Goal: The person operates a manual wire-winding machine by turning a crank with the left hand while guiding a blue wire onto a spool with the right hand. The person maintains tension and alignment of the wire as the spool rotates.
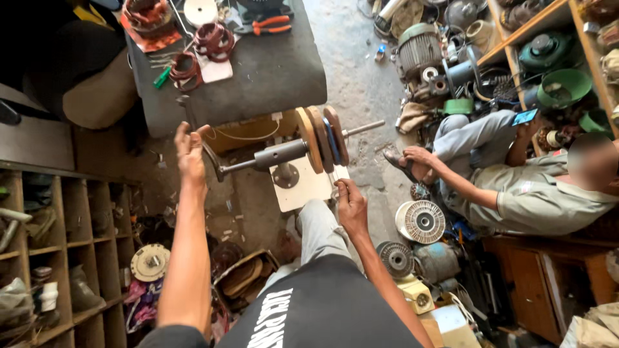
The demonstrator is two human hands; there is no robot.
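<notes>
Head view: left hand (191, 149) is closed round crank handle (207, 153) of winding machine (303, 147) (on white base between the knees); right hand (351, 205) pinches thin wire by the wooden discs (324, 138). Winding step, prob.; next needs steady cranking w/ wire kept taut.

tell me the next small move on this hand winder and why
Probably turn the crank handle another round: the left hand grips it, while the right hand sits just below the wooden discs, seemingly guiding thin wire, too fine to confirm.

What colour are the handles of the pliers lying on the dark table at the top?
Orange, seen in the head view: the pliers lie on the table.
</notes>
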